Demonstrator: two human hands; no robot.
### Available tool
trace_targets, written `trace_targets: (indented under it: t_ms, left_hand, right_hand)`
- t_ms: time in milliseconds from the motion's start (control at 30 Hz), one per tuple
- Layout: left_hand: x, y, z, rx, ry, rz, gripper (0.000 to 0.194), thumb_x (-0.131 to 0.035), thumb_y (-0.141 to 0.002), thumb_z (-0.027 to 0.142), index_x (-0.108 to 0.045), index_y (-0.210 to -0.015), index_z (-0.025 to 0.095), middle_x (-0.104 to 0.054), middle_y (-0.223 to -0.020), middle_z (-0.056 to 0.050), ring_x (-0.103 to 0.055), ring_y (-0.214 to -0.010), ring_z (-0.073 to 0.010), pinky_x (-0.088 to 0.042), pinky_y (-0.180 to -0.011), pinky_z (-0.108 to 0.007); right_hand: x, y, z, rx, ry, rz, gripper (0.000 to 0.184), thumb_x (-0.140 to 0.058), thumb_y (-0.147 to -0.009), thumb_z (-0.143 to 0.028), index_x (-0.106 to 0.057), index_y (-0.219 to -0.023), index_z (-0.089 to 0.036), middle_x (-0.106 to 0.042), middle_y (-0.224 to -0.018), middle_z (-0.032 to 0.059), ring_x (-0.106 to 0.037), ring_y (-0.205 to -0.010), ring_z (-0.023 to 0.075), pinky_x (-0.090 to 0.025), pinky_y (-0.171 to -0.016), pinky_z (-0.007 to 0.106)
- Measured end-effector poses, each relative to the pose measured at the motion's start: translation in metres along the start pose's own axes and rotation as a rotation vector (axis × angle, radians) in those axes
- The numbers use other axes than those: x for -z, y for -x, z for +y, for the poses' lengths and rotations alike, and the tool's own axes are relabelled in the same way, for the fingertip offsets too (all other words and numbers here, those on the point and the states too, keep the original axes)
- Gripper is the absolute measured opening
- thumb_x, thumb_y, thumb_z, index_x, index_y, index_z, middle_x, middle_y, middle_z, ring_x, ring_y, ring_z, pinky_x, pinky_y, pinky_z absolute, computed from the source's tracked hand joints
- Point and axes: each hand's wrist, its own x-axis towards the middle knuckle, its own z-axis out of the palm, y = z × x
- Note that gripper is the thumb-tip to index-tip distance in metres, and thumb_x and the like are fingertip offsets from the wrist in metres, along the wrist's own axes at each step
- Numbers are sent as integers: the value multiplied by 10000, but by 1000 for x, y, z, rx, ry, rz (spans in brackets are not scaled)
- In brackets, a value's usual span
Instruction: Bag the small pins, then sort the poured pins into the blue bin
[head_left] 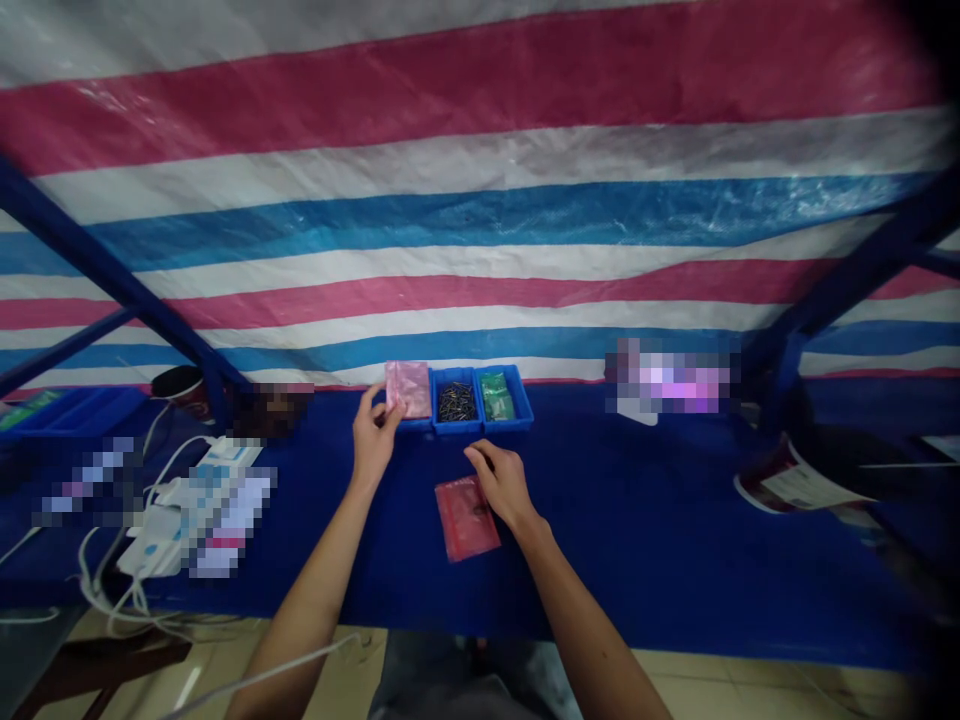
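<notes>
Pink plastic is touched along its lower left edge by the left hand (375,437). That hand is held open, and the pink plastic bag (409,390) is not closed upon. The fingers of the right hand (499,485) are curled downward onto the table; whether anything is pinched by them cannot be told. A red plastic packet (466,518) lies directly beneath and beside that hand, its upper corner overlapped by the hand's outer side.

Just beyond the hands, three blue plastic bins (457,428) are set side by side against the far edge of the blue table cover (637,570). The pink plastic bag is stood at the left bin, dark metal screws (456,402) are held in the middle bin, and a green packet (495,395) is placed in the right bin.

A wide stretch of blue table cover is left to the right of the right hand. White cables (161,470) are run to the left, and a striped tarpaulin (480,220) is hung behind.
</notes>
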Motion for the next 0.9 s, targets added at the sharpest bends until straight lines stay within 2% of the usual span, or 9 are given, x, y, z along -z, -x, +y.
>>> trace_targets:
  t_ms: [67, 167, 267, 367, 533, 633, 733, 833, 900]
  left_hand:
    - [6, -23, 0, -28, -189, -59, 581, -684, -849, 405, -508, -1368, 213, -589, -626, 51, -566, -581, -146, -436, -660, -237]
    - [8, -42, -1, -37, -565, -244, 479, -659, -863, 386, -583, -1315, 250, -705, -817, -38, -651, -754, -217, -470, -740, -296]
    - [7, -42, 0, -24, -853, -398, 389, -582, -909, 425, -649, -1257, 264, -715, -1017, -114, -649, -943, -285, -491, -800, -353]
    - [8, -36, 6, -51, -1016, -410, 386, -483, -959, 446, -668, -1260, 290, -655, -1142, -140, -570, -1101, -320, -497, -868, -409]
    - [2, -38, 14, -245, -968, -337, 367, -448, -984, 339, -672, -1264, 259, -483, -1399, -140, -450, -1273, -337, -409, -1057, -481]
    - [-13, -46, 10, -307, -835, -505, 418, -407, -997, 236, -560, -1385, 225, -480, -1443, -116, -501, -1279, -267, -404, -1096, -406]
    - [-27, -50, 4, -265, -874, -630, 464, -441, -954, 140, -521, -1410, 145, -460, -1484, -165, -485, -1325, -307, -421, -1082, -437]
    - [-36, -51, 2, -211, -947, -672, 460, -472, -889, 58, -588, -1331, 106, -524, -1428, -193, -572, -1236, -320, -471, -1027, -422]
    - [-38, -50, 1, -192, -971, -682, 413, -483, -864, 37, -657, -1232, 104, -585, -1357, -197, -629, -1152, -310, -494, -995, -399]
  right_hand:
    - [1, 0, -1, 4, -3, -12, 394, -428, -1024, -473, -679, -870, -212, -628, -667, -4, -600, -628, 166, -376, -621, 244]
    - [3, -1, 0, 1, -11, 6, 398, -411, -1029, -467, -674, -879, -208, -618, -671, -3, -592, -622, 166, -372, -618, 250]
    - [4, -2, 4, -12, -9, 34, 420, -384, -1034, -464, -674, -878, -202, -605, -659, 0, -579, -611, 167, -372, -608, 250]
    - [4, -2, 6, -26, -3, 44, 456, -358, -1036, -480, -677, -873, -198, -577, -620, -2, -555, -580, 164, -361, -578, 246]
    - [6, -2, 6, -47, -8, 81, 488, -332, -1044, -493, -662, -849, -191, -610, -648, 6, -568, -590, 163, -361, -576, 237]
    - [12, -3, 8, -51, 47, 18, 507, -356, -1039, -508, -637, -754, -197, -616, -633, 2, -567, -585, 158, -350, -582, 240]
    - [19, -5, 12, -48, 133, -148, 498, -474, -986, -568, -635, -686, -205, -611, -606, -7, -564, -580, 153, -328, -581, 246]
    - [25, -6, 16, -65, 176, -299, 365, -651, -867, -597, -714, -852, -237, -641, -660, -23, -590, -614, 153, -313, -570, 245]
    - [27, -6, 17, -67, 179, -407, 440, -754, -777, -581, -704, -1113, -301, -656, -727, -37, -612, -653, 158, -321, -576, 240]
